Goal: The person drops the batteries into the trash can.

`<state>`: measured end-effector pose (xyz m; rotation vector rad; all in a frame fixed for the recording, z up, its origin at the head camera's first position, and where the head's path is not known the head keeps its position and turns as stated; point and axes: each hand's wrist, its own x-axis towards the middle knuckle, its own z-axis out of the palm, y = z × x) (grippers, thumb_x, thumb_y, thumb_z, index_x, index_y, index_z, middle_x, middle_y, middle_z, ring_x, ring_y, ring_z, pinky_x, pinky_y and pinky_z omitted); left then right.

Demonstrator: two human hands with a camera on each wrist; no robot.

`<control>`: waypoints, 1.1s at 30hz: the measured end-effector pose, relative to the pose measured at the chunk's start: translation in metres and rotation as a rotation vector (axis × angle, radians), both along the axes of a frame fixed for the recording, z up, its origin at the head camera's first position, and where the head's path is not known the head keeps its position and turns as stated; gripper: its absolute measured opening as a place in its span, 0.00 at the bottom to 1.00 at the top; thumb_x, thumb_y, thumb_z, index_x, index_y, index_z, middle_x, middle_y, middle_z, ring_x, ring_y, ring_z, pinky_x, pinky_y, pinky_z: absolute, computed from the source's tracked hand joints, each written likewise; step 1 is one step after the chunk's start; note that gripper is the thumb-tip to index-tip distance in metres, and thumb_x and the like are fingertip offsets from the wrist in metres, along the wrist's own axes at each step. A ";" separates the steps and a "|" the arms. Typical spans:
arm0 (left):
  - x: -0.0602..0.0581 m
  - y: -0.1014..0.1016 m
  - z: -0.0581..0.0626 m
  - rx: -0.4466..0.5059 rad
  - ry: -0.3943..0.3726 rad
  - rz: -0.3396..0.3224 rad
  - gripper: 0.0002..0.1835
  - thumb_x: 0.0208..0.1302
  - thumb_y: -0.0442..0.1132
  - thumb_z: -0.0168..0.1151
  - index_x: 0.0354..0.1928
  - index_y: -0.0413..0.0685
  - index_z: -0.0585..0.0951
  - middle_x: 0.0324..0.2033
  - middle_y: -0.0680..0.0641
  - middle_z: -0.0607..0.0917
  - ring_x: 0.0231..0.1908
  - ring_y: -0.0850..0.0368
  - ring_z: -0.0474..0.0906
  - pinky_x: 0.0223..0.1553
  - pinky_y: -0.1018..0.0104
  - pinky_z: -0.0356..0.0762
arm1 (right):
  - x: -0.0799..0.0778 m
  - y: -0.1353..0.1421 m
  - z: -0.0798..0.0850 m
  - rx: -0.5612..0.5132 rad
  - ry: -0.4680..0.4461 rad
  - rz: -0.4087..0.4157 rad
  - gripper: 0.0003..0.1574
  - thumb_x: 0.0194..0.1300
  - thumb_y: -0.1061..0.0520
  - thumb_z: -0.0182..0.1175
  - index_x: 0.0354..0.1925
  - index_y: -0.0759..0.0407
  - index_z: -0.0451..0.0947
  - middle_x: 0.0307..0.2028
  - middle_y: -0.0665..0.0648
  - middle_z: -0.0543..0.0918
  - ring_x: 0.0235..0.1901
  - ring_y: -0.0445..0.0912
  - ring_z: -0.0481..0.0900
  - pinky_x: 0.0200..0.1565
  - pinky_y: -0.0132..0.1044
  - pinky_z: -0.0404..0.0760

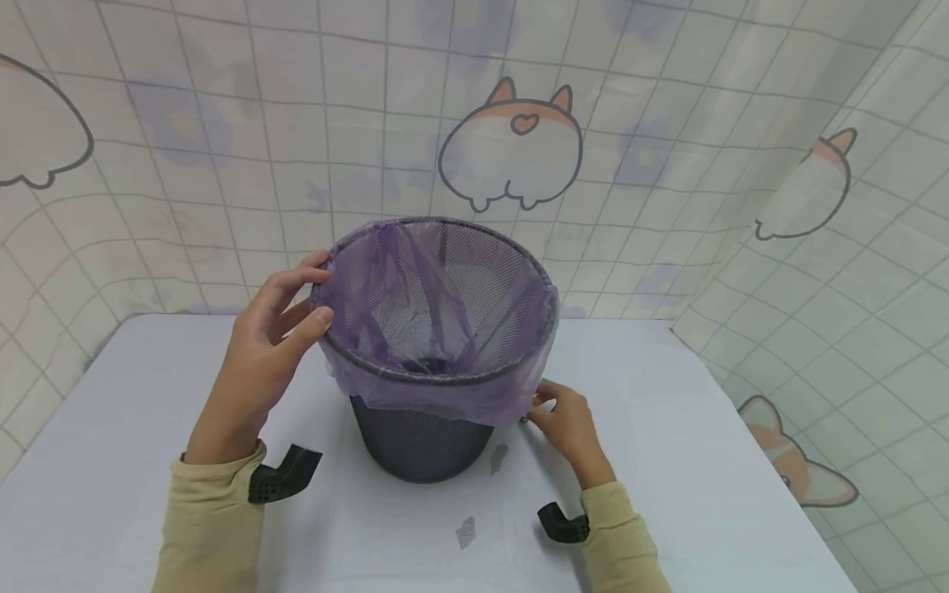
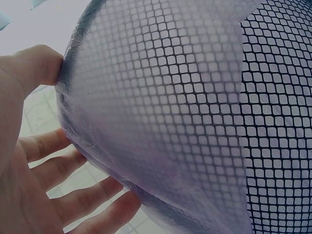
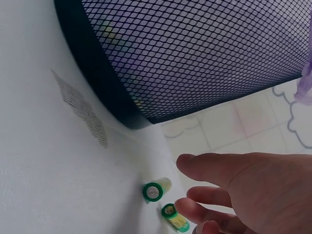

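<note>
A black mesh wastebasket stands on the white table, lined with a thin purple bin bag folded over its rim. My left hand touches the left side of the bagged rim, thumb and fingers spread along its outside. Low at the basket's right side is my right hand, its thumb apart from its fingers. Just past those fingertips, the right wrist view shows two green-and-yellow batteries, one battery end-on and the other battery beside the fingers. Whether a finger touches it I cannot tell.
The white table meets a tile-patterned, corgi-printed sheet behind and at the right. Small grey patches mark the tabletop in front of the basket. Each wrist carries a black camera mount.
</note>
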<state>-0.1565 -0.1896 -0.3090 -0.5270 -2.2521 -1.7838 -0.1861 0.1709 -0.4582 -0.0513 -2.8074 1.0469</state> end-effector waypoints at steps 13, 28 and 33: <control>-0.001 -0.002 -0.001 -0.007 -0.008 0.005 0.22 0.70 0.41 0.55 0.65 0.52 0.68 0.73 0.61 0.60 0.69 0.39 0.62 0.63 0.57 0.72 | 0.000 -0.008 -0.004 0.116 0.007 -0.010 0.06 0.54 0.57 0.68 0.31 0.56 0.80 0.33 0.54 0.84 0.27 0.45 0.73 0.27 0.34 0.69; -0.002 -0.001 -0.002 0.009 -0.013 -0.008 0.22 0.70 0.41 0.55 0.65 0.51 0.68 0.73 0.61 0.60 0.70 0.39 0.61 0.65 0.45 0.67 | 0.001 -0.011 -0.013 0.173 -0.014 -0.052 0.12 0.55 0.52 0.68 0.26 0.54 0.75 0.26 0.52 0.79 0.23 0.44 0.69 0.22 0.33 0.65; -0.002 -0.001 -0.002 0.002 -0.009 -0.001 0.23 0.70 0.42 0.55 0.65 0.52 0.67 0.73 0.62 0.60 0.70 0.39 0.60 0.65 0.37 0.64 | 0.000 -0.011 -0.013 0.195 -0.001 -0.046 0.11 0.55 0.54 0.67 0.25 0.55 0.75 0.25 0.53 0.78 0.23 0.44 0.69 0.22 0.34 0.64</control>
